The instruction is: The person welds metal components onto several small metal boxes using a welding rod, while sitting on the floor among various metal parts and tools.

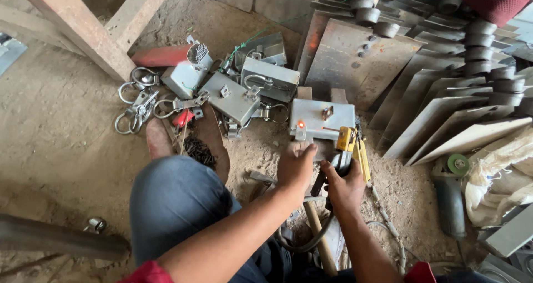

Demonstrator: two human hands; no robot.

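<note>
Here, near: right hand [345, 184] closed round yellow-black electrode holder [351, 149]; left hand [296, 164] clenched, pressing near edge of grey metal plate [322, 118] on dirt floor [55, 133]. Plate looks stiff, heavy, likely hot at glowing spot [301, 124]; grip cool edges. Beyond: metal boxes [244, 88], stacked sheets [444, 94].

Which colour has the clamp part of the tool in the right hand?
Yellow: the clamp above the right hand shows best in the head view.

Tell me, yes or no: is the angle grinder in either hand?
No. The angle grinder lies on the ground to the right, apart from both hands; the right hand grips a yellow-headed welding holder.
</note>
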